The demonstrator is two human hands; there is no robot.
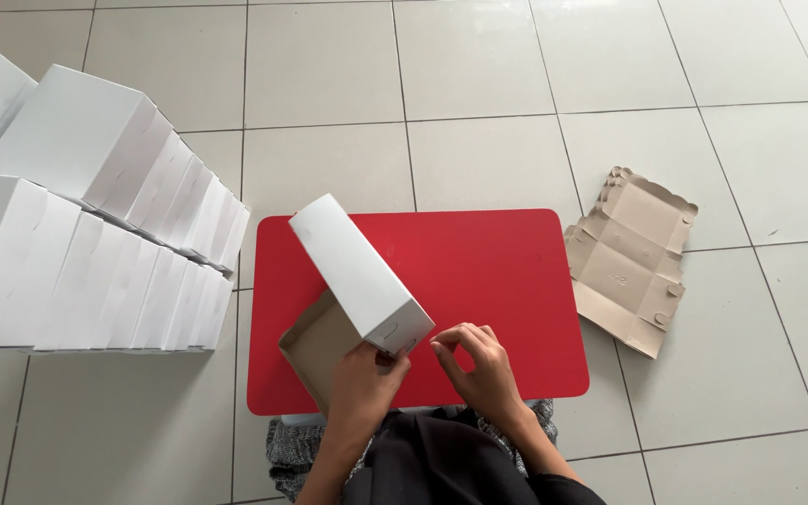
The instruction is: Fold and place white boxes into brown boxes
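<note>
A half-folded cardboard box (353, 266), white outside and brown inside, stands on a small red table (488, 281). Its lid is raised and tilted. My left hand (362, 383) grips the box at its near corner, thumb on the white flap. My right hand (479, 360) hovers just right of that corner, fingers curled and apart, holding nothing.
Rows of finished white boxes (86, 234) are stacked on the tiled floor at the left. A pile of flat, unfolded brown box blanks (633, 257) lies on the floor right of the table. My dark-clothed lap (432, 468) is at the bottom edge.
</note>
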